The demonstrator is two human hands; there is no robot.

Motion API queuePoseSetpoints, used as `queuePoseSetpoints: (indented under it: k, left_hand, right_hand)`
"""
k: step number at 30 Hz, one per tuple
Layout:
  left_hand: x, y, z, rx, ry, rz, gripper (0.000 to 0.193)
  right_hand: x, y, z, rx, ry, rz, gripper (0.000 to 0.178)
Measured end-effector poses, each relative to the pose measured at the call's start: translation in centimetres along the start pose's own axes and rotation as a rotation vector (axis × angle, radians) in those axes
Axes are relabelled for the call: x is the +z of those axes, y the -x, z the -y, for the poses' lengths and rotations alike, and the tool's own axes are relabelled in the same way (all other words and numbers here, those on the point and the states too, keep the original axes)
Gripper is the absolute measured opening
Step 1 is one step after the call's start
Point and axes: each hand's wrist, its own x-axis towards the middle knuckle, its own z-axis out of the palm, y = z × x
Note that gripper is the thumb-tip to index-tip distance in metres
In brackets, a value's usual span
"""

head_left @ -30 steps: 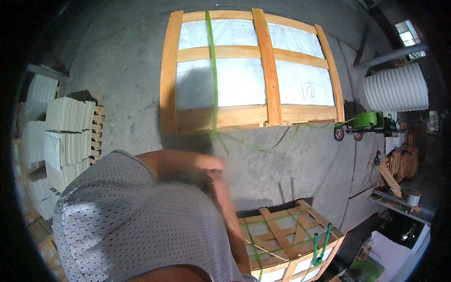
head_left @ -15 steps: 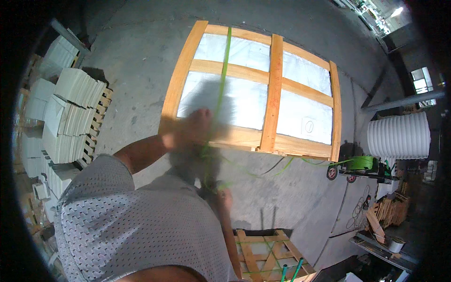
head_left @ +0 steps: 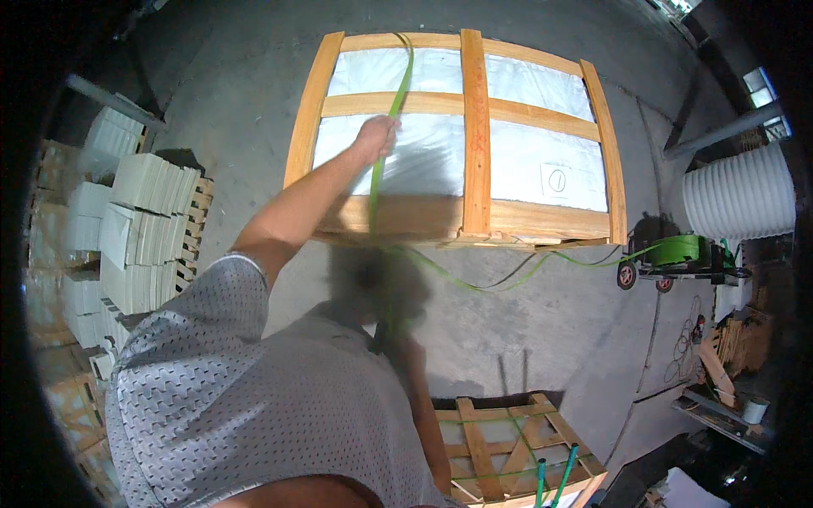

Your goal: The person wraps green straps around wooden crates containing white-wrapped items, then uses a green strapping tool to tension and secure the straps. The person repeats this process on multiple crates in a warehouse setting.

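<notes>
Noted at nine o'clock, stacks of pale slabs (head_left: 144,229) standing close together on a wooden pallet (head_left: 191,224), with more stacked goods (head_left: 59,245) farther out toward the dark rim. Seen at ten o'clock, a grey beam (head_left: 114,97) slanting in from the edge. Recorded between seven and eight o'clock, a grey perforated shirt (head_left: 254,406) across the lower left. Found just short of twelve o'clock, the left hand (head_left: 377,140), closed in a fist and gripping a green strap (head_left: 402,97) over the left half of a large wooden crate (head_left: 476,135). Traced the strap from the crate's far rail in a bowed line to the fist, then down over the near board, with slack curves above the concrete floor (head_left: 474,339) toward three o'clock. Located the crate between twelve and one o'clock, with white wrapping between its boards. Observed at six o'clock, below centre, the right hand (head_left: 412,356), blurred and dim; cannot tell whether open or closed. Sighted at five o'clock, a second crate (head_left: 478,440), bound with green strapping, with two green handles (head_left: 566,476) upright at its right. Logged at three o'clock, a green coil (head_left: 677,250) on a wheeled cart (head_left: 665,273); between two and three, a white ribbed roll (head_left: 741,195); between three and four, loose timber (head_left: 717,372).
</notes>
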Motion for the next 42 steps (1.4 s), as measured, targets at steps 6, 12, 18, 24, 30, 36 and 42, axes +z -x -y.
queuePoseSetpoints:
  k: [6,12,18,24,30,36,42]
  left_hand:
    - [-1.4,-3.8,-4.2,-0.076,0.159,0.201,0.025]
    - [-3.6,1.7,1.8,-0.315,0.201,0.009,0.025]
    - [-4.3,12.1,11.5,-0.396,0.173,0.016,0.032]
    - [-6.3,20.4,20.0,-0.164,-0.210,0.274,0.033]
    - [-2.7,22.4,17.3,-0.201,-0.011,0.213,0.034]
    - [4.5,22.0,11.4,-0.448,0.752,0.546,0.029]
    - [1.2,23.5,13.0,0.238,-0.244,0.344,0.018]
  right_hand:
    - [1.6,0.9,-2.2,-0.019,0.120,-0.016,0.035]
    - [-5.6,3.7,2.7,0.056,0.017,-0.023,0.031]
    - [-8.4,4.0,4.9,-0.064,-0.313,-0.248,0.024]
    - [-7.6,1.0,5.4,-0.102,-0.306,-0.194,0.023]
    - [-7.1,0.4,7.8,-0.304,-0.165,-0.100,0.025]
    - [-4.3,-2.9,9.2,-0.492,-0.075,-0.117,0.024]
    - [-6.1,-7.5,10.8,-0.095,-0.567,-0.384,0.037]
